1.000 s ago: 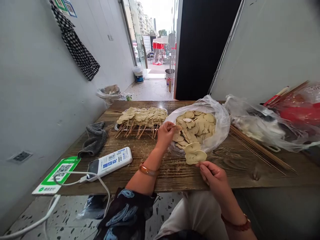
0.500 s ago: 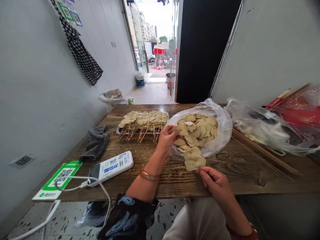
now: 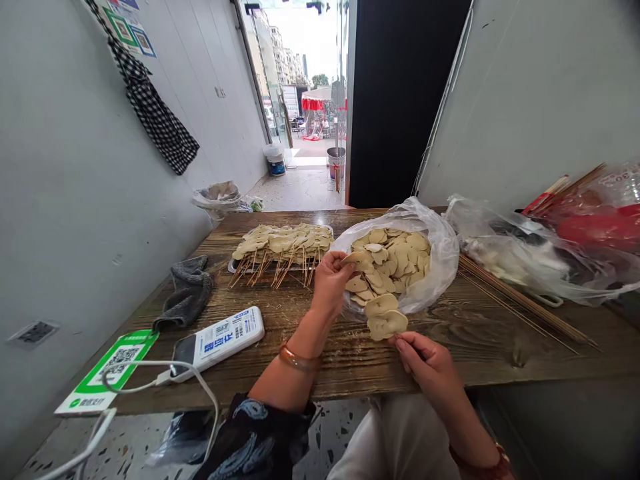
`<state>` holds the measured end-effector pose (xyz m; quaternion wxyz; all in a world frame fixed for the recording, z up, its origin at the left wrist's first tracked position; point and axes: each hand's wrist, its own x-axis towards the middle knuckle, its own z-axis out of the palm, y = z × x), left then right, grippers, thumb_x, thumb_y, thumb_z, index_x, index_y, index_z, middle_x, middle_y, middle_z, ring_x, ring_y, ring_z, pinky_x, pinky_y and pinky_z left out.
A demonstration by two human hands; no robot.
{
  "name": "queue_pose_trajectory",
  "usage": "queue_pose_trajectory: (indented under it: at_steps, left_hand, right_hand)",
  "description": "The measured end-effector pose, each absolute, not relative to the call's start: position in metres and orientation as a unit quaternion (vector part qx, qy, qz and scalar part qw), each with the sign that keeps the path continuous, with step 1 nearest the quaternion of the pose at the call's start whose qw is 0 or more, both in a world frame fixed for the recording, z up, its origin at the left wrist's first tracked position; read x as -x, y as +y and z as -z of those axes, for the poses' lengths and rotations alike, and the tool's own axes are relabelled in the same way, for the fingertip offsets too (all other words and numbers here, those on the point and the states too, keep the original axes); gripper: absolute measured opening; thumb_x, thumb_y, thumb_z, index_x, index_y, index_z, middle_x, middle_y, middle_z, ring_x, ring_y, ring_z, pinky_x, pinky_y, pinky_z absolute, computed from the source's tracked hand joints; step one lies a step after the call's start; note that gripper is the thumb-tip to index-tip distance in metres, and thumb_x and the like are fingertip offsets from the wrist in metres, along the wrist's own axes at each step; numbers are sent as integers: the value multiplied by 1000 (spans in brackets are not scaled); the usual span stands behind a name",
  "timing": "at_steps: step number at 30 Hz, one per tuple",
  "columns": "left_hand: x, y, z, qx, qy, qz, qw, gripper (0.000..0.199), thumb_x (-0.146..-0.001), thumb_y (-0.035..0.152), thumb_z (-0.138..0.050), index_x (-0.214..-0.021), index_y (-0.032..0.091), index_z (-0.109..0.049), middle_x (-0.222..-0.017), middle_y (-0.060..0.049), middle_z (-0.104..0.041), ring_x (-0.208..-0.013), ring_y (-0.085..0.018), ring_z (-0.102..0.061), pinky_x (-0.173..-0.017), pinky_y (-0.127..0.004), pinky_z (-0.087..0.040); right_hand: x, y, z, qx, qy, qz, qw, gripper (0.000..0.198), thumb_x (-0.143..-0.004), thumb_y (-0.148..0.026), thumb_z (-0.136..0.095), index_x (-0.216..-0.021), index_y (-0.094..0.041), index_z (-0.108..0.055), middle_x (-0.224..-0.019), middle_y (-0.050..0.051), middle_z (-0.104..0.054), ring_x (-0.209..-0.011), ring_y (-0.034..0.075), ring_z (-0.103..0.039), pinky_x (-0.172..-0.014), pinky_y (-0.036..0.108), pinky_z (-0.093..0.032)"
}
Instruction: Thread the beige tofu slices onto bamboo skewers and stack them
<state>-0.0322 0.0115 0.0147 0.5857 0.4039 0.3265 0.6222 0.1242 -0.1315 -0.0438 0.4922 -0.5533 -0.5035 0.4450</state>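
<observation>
Between the thumb and fingers of my left hand [image 3: 330, 281] is a thin, pale slice [image 3: 357, 257], perhaps potato, at the near left rim of a plastic bag [image 3: 447, 263]. More such slices [image 3: 400, 260] fill the bag. My right hand [image 3: 424, 357] pinches a skewer, mostly hidden by the fingers, with two or so pale slices [image 3: 387, 325] threaded on it. The threaded slices hang just in front of the bag, below my left hand. Left of the bag, a metal tray [image 3: 231, 267] bears a stack of filled skewers [image 3: 283, 243], their sticks pointing toward me.
Loose bamboo skewers [image 3: 530, 303] lie on the wooden table [image 3: 465, 353] at right, beside crumpled plastic bags [image 3: 525, 250]. At left are a grey cloth [image 3: 185, 293], a white power bank [image 3: 220, 341] with a cable, and a green QR card [image 3: 113, 370].
The view has shifted slightly, so most things sit a little further left. Both hands keep their grips and hardly move relative to the bag.
</observation>
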Motion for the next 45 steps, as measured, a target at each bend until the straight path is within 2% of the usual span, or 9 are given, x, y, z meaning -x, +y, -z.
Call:
queue_pose_trajectory:
  at_steps: [25, 32, 37, 41, 45]
  left_hand:
    - [30, 9, -14, -390, 330, -619, 596, 34, -58, 19, -79, -79, 16, -53, -71, 3, -64, -67, -11, -62, -71, -29, -54]
    - [31, 9, -12, -390, 344, -605, 603, 38, -57, 25, -81, -80, 16, -52, -72, 2, -63, -69, -13, -64, -71, -31, -55]
    - [29, 11, -9, -421, 363, -622, 551, 31, -61, 23, -77, -81, 17, -54, -75, 2, -63, -68, -11, -62, -69, -28, -55]
    - [29, 15, -6, -477, 402, -624, 471, 23, -63, 18, -73, -81, 17, -58, -79, 0, -65, -75, -13, -62, -70, -25, -52]
    - [27, 14, -5, -530, 416, -616, 408, 15, -66, 12, -68, -76, 19, -61, -76, 0, -65, -75, -14, -62, -68, -23, -49]
  right_hand:
    - [-120, -128, 46, 561, -507, -429, 495, 37, -86, -49, -55, -88, -15, -71, -56, -3, -45, -52, 11, -40, -49, 23, -30]
    - [-120, -129, 46, 568, -511, -418, 491, 37, -86, -49, -55, -87, -16, -72, -56, -2, -46, -53, 12, -41, -51, 23, -32]
    - [-119, -130, 44, 576, -520, -406, 484, 36, -87, -48, -54, -87, -17, -72, -56, -2, -48, -54, 12, -43, -51, 23, -33]
    - [-119, -129, 43, 570, -525, -398, 490, 34, -87, -46, -54, -86, -17, -72, -57, -2, -48, -55, 12, -42, -52, 23, -33]
    - [-118, -129, 41, 565, -525, -399, 496, 33, -87, -44, -55, -84, -16, -72, -57, -2, -47, -55, 12, -41, -51, 23, -32]
